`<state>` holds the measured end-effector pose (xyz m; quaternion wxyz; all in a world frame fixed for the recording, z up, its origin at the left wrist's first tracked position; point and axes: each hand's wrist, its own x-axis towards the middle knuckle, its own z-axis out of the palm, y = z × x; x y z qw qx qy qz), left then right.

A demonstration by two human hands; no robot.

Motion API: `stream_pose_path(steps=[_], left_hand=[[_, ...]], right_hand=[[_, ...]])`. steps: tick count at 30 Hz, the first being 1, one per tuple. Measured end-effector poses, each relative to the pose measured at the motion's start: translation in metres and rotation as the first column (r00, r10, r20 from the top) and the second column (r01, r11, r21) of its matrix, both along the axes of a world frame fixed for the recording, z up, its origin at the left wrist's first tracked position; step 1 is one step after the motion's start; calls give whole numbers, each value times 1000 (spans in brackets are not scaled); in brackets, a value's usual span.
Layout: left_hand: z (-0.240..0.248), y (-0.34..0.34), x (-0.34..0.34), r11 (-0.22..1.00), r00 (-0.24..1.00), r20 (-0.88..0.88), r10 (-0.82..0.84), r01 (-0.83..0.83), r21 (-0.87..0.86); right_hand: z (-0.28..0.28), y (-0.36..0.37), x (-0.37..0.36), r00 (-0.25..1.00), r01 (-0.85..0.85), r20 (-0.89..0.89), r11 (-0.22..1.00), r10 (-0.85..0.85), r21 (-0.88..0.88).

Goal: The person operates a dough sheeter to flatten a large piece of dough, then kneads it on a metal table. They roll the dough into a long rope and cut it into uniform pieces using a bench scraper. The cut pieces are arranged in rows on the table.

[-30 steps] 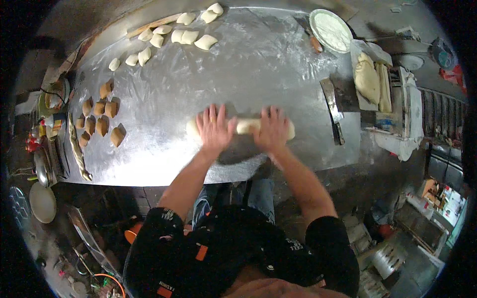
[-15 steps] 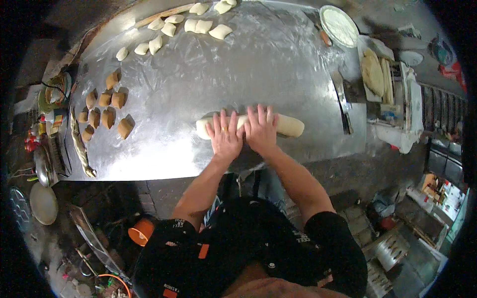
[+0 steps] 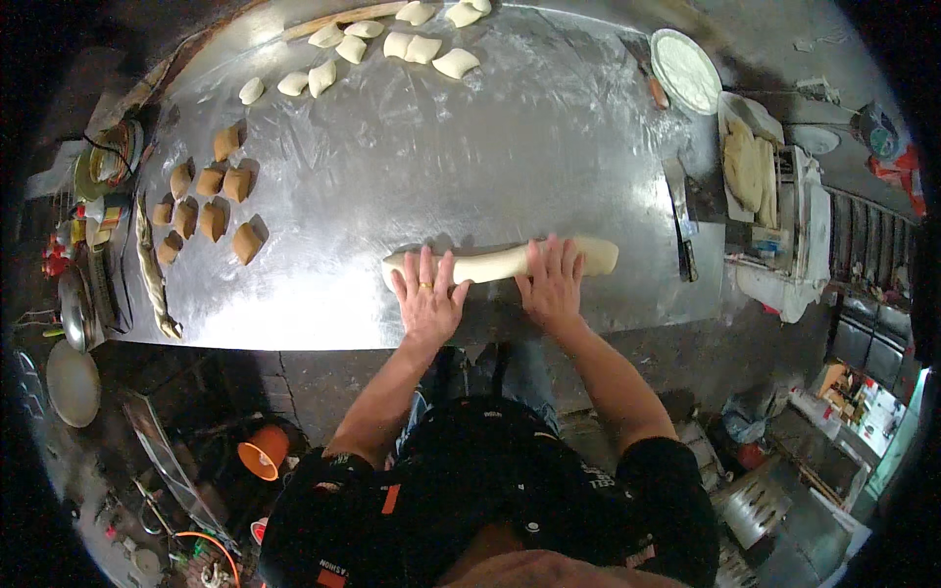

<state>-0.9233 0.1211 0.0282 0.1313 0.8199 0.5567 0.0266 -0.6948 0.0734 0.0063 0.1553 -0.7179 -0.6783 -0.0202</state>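
A long, pale dough roll [image 3: 493, 264] lies crosswise on the floured metal table [image 3: 392, 167], near its front edge. My left hand [image 3: 428, 296] rests flat on the roll toward its left end, with a ring on one finger. Toward the right end, my right hand [image 3: 554, 280] presses on it with outstretched fingers. The middle of the roll shows between my two hands. Several brown dough pieces [image 3: 212, 221] sit at the left of the table. At the far side are several white dough pieces [image 3: 421, 49].
A bowl of white flour [image 3: 685, 71] stands at the far right. A knife [image 3: 680, 220] lies near the right edge, beside a tray of flat dough [image 3: 743, 162]. A twisted cloth-like strip [image 3: 152, 269] runs along the left edge. An orange bucket [image 3: 263, 453] is below, on the floor.
My hands have moved apart, from side by side at the roll's middle toward its two ends. The roll looks a little longer and lies slightly tilted.
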Motion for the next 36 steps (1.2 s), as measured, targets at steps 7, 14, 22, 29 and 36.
stream_pose_path(steps=[7,14,22,29,36], left_hand=[[-20,178,40,985,988,-22,154,-152,77],[3,-28,-34,999,998,64,8,-5,-51],[-29,143,1,948,978,-136,156,-110,300],[-24,-7,139,989,948,284,-143,149,0],[-28,113,165,979,999,37,25,-32,202]], right_hand=[[1,155,49,979,159,136,986,-151,-53],[3,-40,27,996,-28,82,988,41,-153],[3,147,72,984,153,82,988,-155,29],[-1,-4,38,999,-22,50,996,17,88],[2,120,87,975,156,147,985,-165,76]])
